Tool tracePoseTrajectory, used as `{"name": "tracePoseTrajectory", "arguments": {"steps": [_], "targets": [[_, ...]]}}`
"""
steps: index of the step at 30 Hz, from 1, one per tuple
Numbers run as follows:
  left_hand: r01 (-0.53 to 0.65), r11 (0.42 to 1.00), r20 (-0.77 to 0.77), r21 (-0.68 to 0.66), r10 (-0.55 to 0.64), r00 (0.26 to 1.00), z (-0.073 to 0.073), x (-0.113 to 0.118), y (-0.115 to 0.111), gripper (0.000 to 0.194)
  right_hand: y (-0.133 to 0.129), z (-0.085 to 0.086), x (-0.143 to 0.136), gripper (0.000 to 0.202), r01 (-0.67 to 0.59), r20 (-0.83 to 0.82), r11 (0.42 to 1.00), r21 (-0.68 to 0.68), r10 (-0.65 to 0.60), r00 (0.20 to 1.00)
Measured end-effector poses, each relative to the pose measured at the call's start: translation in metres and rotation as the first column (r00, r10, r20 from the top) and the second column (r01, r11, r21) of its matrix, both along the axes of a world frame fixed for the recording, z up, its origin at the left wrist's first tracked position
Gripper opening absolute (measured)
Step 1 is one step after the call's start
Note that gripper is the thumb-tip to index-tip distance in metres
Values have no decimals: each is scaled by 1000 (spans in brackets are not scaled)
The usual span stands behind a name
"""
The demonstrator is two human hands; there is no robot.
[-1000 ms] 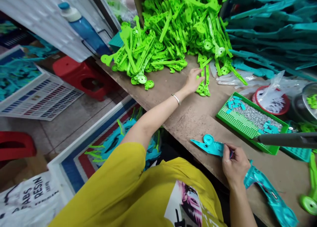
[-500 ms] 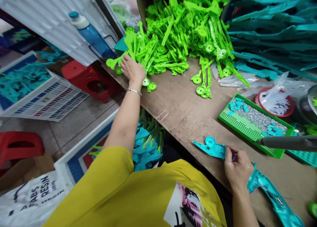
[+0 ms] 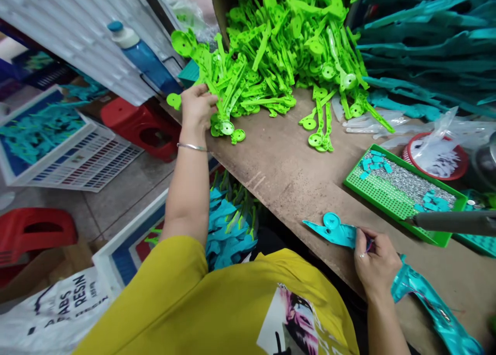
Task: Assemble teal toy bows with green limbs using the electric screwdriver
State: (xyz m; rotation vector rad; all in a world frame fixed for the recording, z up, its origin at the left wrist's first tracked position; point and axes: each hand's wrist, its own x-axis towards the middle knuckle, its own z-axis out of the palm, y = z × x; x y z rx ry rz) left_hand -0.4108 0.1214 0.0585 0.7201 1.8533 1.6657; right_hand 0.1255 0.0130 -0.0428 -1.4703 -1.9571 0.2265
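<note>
Heaped pieces (image 3: 267,55): bright lime green
Shell (image 3: 343,236): glossy turquoise
Stacked shells (image 3: 422,50): darker turquoise
Tray (image 3: 370,189): vivid green, patterned with small pierced dots
Chips (image 3: 436,202): turquoise, among silvery grey bits (image 3: 408,181)
Round basket (image 3: 462,168): plain red, around white pieces (image 3: 442,162)
Worktop (image 3: 287,179): dull brown, speckled darker near the edge
Shirt (image 3: 155,298): mustard yellow, printed in white, pink and black
Bracelet (image 3: 191,147): silver
Bottle (image 3: 151,63): blue, white at the neck, blue on top
Stools (image 3: 135,120): red
Sack (image 3: 70,313): white, lettered in black

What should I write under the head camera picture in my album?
Left hand at the green parts, right hand holding a turquoise piece.
</note>
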Motion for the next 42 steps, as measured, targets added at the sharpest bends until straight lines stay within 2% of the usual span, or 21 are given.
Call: {"name": "tracePoseTrajectory", "arguments": {"steps": [2, 3, 5, 7, 9, 11, 13, 15, 17, 19, 21, 24, 26, 28, 30, 32, 34, 38, 42], "targets": [[-45, 998, 43, 34, 43, 998, 0, 28, -5, 29, 0, 0, 0, 24, -2, 7, 1000, -9, 2, 1000], [8, 999, 75, 36, -11, 997, 0, 45, -8, 32, 0, 0, 0, 23, -4, 10, 1000, -10, 5, 1000], [222, 973, 138, 60, -229, 964, -2, 84, -18, 32, -1, -1, 0, 23, 0, 13, 1000, -11, 0, 1000], [407, 912, 225, 40, -405, 886, -6, 122, -31, 29, -1, 0, 0, 23, 7, 15, 1000, -29, -6, 1000], [531, 847, 269, -4, -511, 817, -15, 155, -46, 27, -2, 1, -1, 23, 13, 10, 998, -55, -13, 1000], [643, 763, 267, -67, -607, 748, -26, 178, -59, 28, -2, 3, -2, 23, 8, -4, 997, -72, -8, 1000], [746, 650, 207, -143, -718, 665, -36, 189, -68, 29, -2, 4, -3, 22, 0, -16, 997, -80, -1, 1000], [816, 524, 68, -245, -830, 554, -42, 190, -73, 36, -2, 6, -3, 21, -7, -21, 996, -87, 5, 1000], [824, 416, -110, -384, -907, 407, -46, 186, -74, 45, -1, 6, -3, 21, -18, -22, 996, -87, 16, 1000], [772, 352, -254, -530, -934, 252, -47, 183, -74, 51, -1, 7, -3, 21, -26, -24, 996, -86, 24, 999], [706, 359, -367, -610, -918, 150, -49, 185, -75, 55, -1, 7, -3, 21, -20, -22, 995, -94, 18, 1000], [705, 424, -521, -568, -849, 90, -57, 199, -77, 51, -1, 7, -4, 22, -2, -23, 993, -116, 0, 1000], [747, 445, -595, -495, -799, 82, -68, 213, -79, 47, -1, 7, -4, 22, 3, -26, 992, -123, -6, 1000], [764, 481, -652, -431, -751, 105, -82, 224, -79, 44, -2, 8, -5, 23, 7, -23, 992, -126, -10, 1000], [754, 527, -692, -392, -709, 136, -93, 231, -79, 42, -2, 8, -4, 24, 8, -17, 992, -129, -11, 1000], [750, 541, -712, -381, -689, 136, -99, 234, -79, 41, -2, 7, -4, 24, 8, -8, 992, -127, -10, 1000], [760, 522, -715, -387, -690, 110, -100, 234, -82, 42, -2, 7, -3, 23, 6, -2, 994, -113, -6, 1000], [797, 465, -715, -384, -696, 62, -90, 232, -89, 46, -2, 8, -4, 22, 0, 2, 996, -88, 0, 1000], [844, 369, -707, -389, -707, -17, -83, 234, -89, 51, -1, 9, -5, 22, 1, 3, 993, -114, -1, 1000]]}}
